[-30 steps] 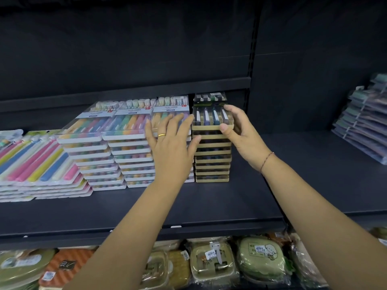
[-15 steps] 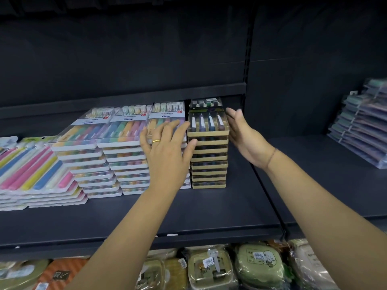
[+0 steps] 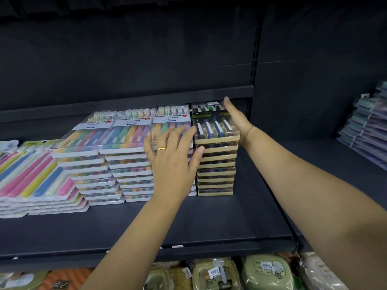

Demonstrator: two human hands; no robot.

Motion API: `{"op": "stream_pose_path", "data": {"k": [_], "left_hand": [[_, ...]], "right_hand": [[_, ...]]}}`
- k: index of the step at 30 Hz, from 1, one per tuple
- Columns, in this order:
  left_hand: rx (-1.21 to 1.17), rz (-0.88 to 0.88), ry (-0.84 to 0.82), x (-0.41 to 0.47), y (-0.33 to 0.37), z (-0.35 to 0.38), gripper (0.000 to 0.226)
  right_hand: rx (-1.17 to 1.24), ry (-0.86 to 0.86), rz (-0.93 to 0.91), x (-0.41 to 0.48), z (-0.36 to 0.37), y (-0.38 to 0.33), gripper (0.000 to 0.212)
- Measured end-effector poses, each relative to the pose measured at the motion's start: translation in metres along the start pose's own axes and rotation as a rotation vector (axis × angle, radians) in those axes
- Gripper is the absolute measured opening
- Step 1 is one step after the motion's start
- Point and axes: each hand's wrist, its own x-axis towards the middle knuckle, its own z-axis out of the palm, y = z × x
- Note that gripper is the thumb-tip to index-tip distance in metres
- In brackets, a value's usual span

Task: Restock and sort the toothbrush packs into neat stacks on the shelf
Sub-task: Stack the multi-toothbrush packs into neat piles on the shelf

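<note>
The dark stack (image 3: 215, 164) is standing on the shelf (image 3: 188, 222), right btwn the two hands. The right hand (image 3: 235, 122) is lying flat along its right side, fingers straight & pointing to the back. The left hand (image 3: 173, 162) is resting open on the pastel stack (image 3: 169, 122) beside it, thumb touching the dark stack's front left corner. Packs are running front to back, so the next push prob. is going sideways.

Low in my view: plastic-wrapped green lidded box (image 3: 268, 271) with a price sticker, olive box (image 3: 215, 273) just beside it, orange ribbed item (image 3: 65, 279) far left. Behind: dark back panel (image 3: 125, 55), slotted upright (image 3: 254, 59). Far right I see slanting flat teal-and-purple packets (image 3: 368, 130), contents unclear.
</note>
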Motion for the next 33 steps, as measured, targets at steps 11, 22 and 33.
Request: {"op": "stream_pose_path", "data": {"k": [11,22,33], "left_hand": [[-0.013,0.014,-0.012,-0.001,-0.002,-0.002,0.044],[0.0,0.018,-0.06,0.0,-0.001,-0.009,0.048],[-0.052,-0.046,-0.033,0.005,0.004,-0.009,0.048]], "right_hand": [[0.062,-0.02,0.091,0.004,-0.007,0.036,0.085],[0.06,0.044,0.078,-0.003,-0.006,0.05,0.076],[0.031,0.028,0.103,-0.002,-0.012,0.055,0.073]]}}
